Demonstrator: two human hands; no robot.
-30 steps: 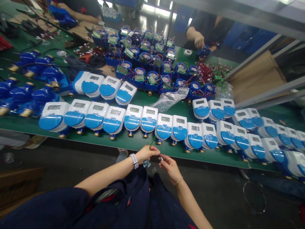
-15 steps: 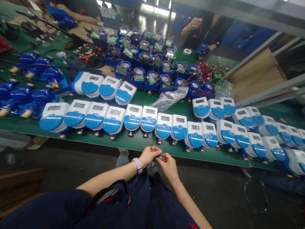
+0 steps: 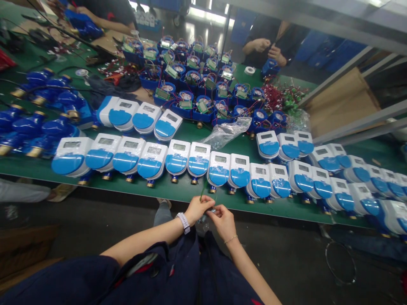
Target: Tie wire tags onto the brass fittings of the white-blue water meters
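At the front edge of the green table [image 3: 104, 191], the left hand [image 3: 197, 209] is closed around the lower end of a thin green wire [image 3: 202, 192]. The wire's long axis rises from the fist, tilted slightly left, toward the row of water meters; the nearest meter [image 3: 218, 169] stands just beyond its tip. The left hand is therefore the nearer to the wire and holds it alone. The right hand [image 3: 224, 222] lies just beside the left, with fingers [image 3: 212, 213] curled inward and meeting a small bluish piece [image 3: 212, 210]. The piece is too small and too hidden to identify, and a firm grip on it cannot be confirmed
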